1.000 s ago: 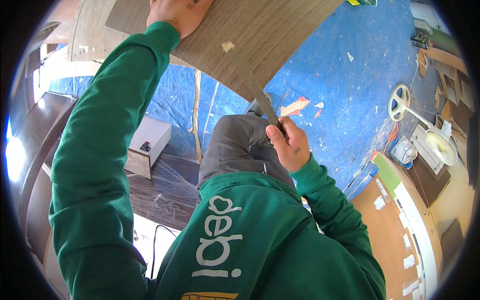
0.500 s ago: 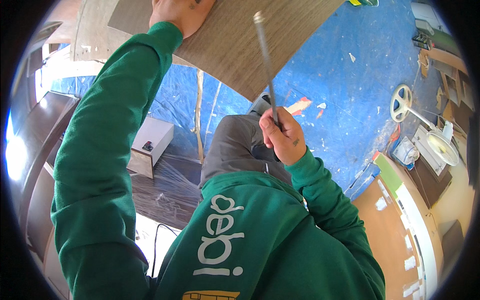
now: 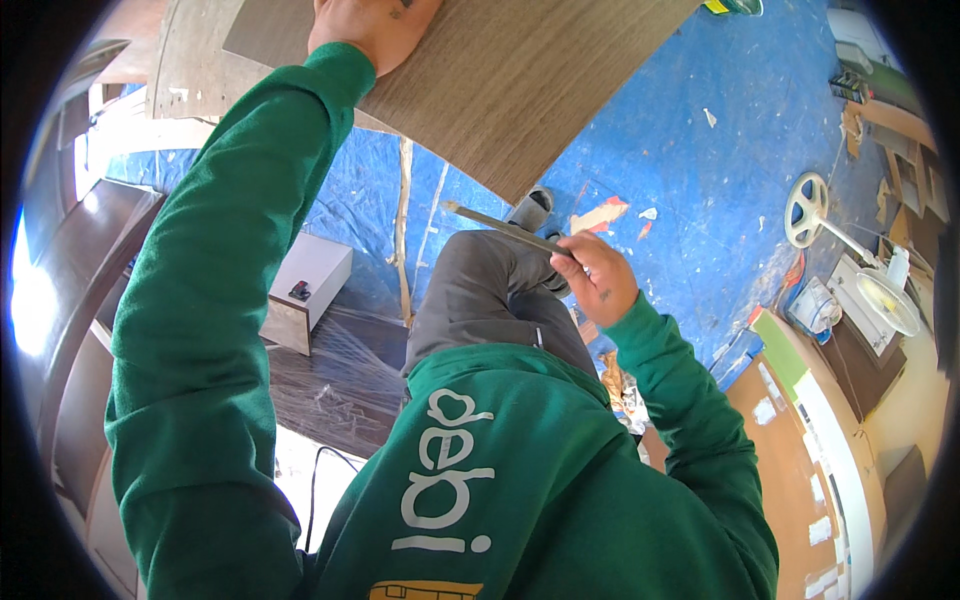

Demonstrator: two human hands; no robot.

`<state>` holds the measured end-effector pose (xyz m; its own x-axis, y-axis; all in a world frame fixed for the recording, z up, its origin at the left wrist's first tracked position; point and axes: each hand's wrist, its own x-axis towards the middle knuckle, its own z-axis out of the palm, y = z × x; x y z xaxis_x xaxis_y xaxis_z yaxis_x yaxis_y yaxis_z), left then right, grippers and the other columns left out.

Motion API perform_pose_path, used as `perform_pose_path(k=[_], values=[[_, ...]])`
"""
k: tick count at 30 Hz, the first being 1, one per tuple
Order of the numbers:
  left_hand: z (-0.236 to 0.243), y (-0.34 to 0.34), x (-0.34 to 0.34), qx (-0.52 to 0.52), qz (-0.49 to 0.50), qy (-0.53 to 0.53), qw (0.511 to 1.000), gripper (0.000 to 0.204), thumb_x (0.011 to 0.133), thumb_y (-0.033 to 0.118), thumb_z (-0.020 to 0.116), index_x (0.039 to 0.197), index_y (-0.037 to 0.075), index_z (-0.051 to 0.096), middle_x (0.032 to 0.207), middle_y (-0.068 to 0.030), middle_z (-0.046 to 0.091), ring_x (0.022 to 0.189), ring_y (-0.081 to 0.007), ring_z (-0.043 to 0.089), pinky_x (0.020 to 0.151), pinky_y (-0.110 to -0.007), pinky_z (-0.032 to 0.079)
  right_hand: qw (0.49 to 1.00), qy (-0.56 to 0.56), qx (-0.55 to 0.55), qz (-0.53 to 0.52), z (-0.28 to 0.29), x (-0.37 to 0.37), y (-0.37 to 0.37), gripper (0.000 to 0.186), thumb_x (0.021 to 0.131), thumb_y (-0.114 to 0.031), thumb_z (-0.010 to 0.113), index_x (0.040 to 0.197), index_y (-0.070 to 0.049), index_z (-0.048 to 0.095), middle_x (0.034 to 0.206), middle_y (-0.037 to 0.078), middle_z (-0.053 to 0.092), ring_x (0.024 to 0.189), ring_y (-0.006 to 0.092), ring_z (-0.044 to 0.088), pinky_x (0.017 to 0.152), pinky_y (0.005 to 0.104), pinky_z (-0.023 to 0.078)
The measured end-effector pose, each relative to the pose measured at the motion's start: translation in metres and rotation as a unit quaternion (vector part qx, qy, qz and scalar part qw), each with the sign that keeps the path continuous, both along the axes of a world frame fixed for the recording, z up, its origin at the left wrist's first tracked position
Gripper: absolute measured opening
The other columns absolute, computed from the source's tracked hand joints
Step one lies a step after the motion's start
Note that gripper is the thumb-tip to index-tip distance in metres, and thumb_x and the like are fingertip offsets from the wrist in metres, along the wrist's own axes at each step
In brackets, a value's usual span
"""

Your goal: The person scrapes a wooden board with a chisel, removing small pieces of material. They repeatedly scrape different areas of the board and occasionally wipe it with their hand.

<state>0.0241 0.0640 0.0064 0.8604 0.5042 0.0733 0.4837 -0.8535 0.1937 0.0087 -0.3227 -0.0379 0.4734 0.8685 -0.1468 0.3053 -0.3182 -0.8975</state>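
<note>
At the top, my left hand (image 3: 375,30) rests on a wood-grain board (image 3: 540,90); its fingertips are out of sight. A paler panel (image 3: 185,60) lies beneath the board at left. My right hand (image 3: 595,275) is closed on a long, thin, flat tool (image 3: 490,220), which looks like a file. The tool points up and left over my trousered leg, below the board's lower corner and apart from it.
Blue floor sheeting (image 3: 690,180) has scraps on it. A white box-like unit (image 3: 308,265) with a small dark item on top stands at left, near dark wrapped boards (image 3: 325,400). At right lie a white fan (image 3: 885,305), offcuts and a tan board (image 3: 800,480).
The tool has dropped off the board face, swinging from upright to a slant toward the left. My right hand has shifted right. My left hand remains on the board.
</note>
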Motion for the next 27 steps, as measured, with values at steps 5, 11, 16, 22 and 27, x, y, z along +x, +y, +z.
perform_pose_path(k=[5,11,16,22,27], values=[[-0.002,0.0,0.0,-0.004,0.0,-0.011,1.0,0.068,0.1,0.047,0.054,0.153,0.005,0.045,0.165,-0.0191,0.034,0.155,-0.0358,0.024,0.128,-0.047,0.015,0.998,-0.044,-0.039,0.032,-0.016,0.021,0.021,0.041,0.092,-0.041,0.076,0.085,-0.004,0.061,0.065,0.011,0.053,0.061,0.033,0.055,0.055,0.0438,0.044],[-0.001,0.0,0.001,0.005,-0.003,-0.012,1.0,0.067,0.1,0.046,0.055,0.153,0.005,0.045,0.164,-0.0197,0.035,0.155,-0.0364,0.024,0.128,-0.047,0.015,0.997,-0.06,0.01,0.052,-0.021,0.031,0.037,0.051,0.091,-0.052,0.072,0.076,-0.007,0.056,0.064,0.01,0.051,0.06,0.032,0.054,0.053,0.0441,0.042],[0.0,0.001,0.001,0.002,0.002,-0.005,1.0,0.068,0.1,0.047,0.054,0.153,0.005,0.045,0.164,-0.0203,0.034,0.155,-0.0365,0.024,0.128,-0.048,0.015,0.997,-0.068,0.022,0.042,-0.021,0.04,0.05,0.054,0.093,-0.051,0.072,0.07,-0.006,0.052,0.06,0.011,0.047,0.056,0.0316,0.052,0.051,0.0439,0.039],[0.001,0.002,0.0,-0.003,-0.008,-0.007,1.0,0.07,0.1,0.048,0.053,0.154,0.005,0.044,0.165,-0.0204,0.034,0.155,-0.0365,0.023,0.128,-0.048,0.014,0.996,0.074,-0.035,-0.045,-0.01,0.043,0.064,0.058,0.097,-0.05,0.069,0.067,-0.005,0.047,0.057,0.012,0.042,0.051,0.0287,0.043,0.05,0.0415,0.035],[0.001,0.002,0.001,-0.008,0.006,0.008,1.0,0.069,0.1,0.048,0.053,0.154,0.005,0.043,0.165,-0.0201,0.033,0.156,-0.0359,0.023,0.129,-0.048,0.013,0.997,0.071,-0.036,-0.024,-0.002,0.029,0.036,0.059,0.096,-0.051,0.069,0.067,-0.005,0.047,0.056,0.013,0.046,0.05,0.031,0.044,0.049,0.043,0.035]])
